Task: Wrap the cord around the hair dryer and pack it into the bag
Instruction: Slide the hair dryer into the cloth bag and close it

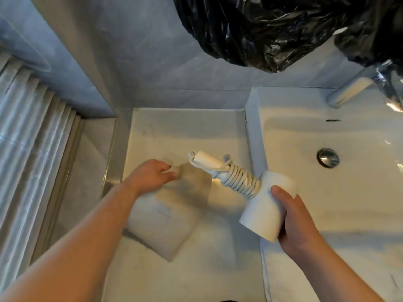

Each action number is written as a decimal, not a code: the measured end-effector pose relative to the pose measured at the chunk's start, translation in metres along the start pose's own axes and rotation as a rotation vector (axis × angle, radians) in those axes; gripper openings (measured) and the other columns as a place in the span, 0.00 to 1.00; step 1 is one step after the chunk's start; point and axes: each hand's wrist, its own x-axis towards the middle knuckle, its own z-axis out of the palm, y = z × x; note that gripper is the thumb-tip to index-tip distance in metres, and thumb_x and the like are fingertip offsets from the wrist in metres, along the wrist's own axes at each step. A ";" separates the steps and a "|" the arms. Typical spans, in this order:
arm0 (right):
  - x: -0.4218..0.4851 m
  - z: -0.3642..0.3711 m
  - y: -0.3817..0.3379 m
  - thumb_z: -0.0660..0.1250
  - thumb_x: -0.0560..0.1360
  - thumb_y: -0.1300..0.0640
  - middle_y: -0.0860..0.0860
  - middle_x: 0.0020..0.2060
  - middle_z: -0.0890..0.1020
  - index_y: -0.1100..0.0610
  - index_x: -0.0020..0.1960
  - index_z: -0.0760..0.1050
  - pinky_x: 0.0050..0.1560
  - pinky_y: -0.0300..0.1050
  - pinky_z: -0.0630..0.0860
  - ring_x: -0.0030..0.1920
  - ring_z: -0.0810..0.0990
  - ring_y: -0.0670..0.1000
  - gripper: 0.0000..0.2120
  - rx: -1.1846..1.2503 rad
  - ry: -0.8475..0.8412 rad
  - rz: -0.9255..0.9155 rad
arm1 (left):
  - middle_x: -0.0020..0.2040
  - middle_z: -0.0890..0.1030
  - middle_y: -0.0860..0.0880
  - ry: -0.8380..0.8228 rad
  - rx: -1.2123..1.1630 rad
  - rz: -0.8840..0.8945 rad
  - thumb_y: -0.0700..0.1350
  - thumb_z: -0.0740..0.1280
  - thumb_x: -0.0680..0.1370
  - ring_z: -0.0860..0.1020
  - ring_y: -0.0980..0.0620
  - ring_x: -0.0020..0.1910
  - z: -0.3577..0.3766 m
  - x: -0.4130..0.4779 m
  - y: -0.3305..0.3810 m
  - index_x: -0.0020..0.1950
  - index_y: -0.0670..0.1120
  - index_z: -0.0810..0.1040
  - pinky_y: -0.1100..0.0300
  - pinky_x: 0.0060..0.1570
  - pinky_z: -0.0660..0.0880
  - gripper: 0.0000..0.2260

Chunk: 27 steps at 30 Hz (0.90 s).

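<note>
While cord (239, 180) wraps it tightly, the hair dryer (268, 204) is white.

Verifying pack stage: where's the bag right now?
Head view, lower centre: the bag is on the counter left of the sink, its top pinched by the left hand, beside the hair dryer the right hand holds.

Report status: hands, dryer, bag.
Left hand grips bag at its far edge. Right hand holds hair dryer by the barrel, cord wound round handle. Not yet bagged. Nothing between them.
</note>
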 end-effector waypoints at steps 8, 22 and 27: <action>-0.021 0.000 0.007 0.70 0.64 0.49 0.57 0.52 0.82 0.53 0.63 0.73 0.40 0.51 0.80 0.47 0.83 0.55 0.28 0.009 0.075 -0.042 | 0.52 0.82 0.52 -0.271 0.805 0.324 0.45 0.69 0.75 0.78 0.47 0.51 -0.031 0.046 0.047 0.55 0.53 0.82 0.57 0.50 0.72 0.10; -0.044 -0.010 0.029 0.72 0.62 0.49 0.61 0.55 0.81 0.54 0.64 0.72 0.43 0.55 0.80 0.49 0.82 0.60 0.32 0.078 0.195 -0.009 | 0.55 0.78 0.49 -0.021 0.498 -0.056 0.73 0.62 0.67 0.75 0.44 0.56 0.140 -0.042 0.032 0.57 0.49 0.75 0.50 0.54 0.67 0.32; -0.051 -0.012 0.030 0.71 0.66 0.50 0.59 0.54 0.81 0.53 0.64 0.72 0.42 0.53 0.80 0.49 0.81 0.58 0.27 0.102 0.211 -0.022 | 0.61 0.72 0.49 -0.048 0.523 0.158 0.64 0.65 0.71 0.70 0.44 0.62 0.135 -0.033 0.018 0.70 0.57 0.69 0.50 0.60 0.64 0.28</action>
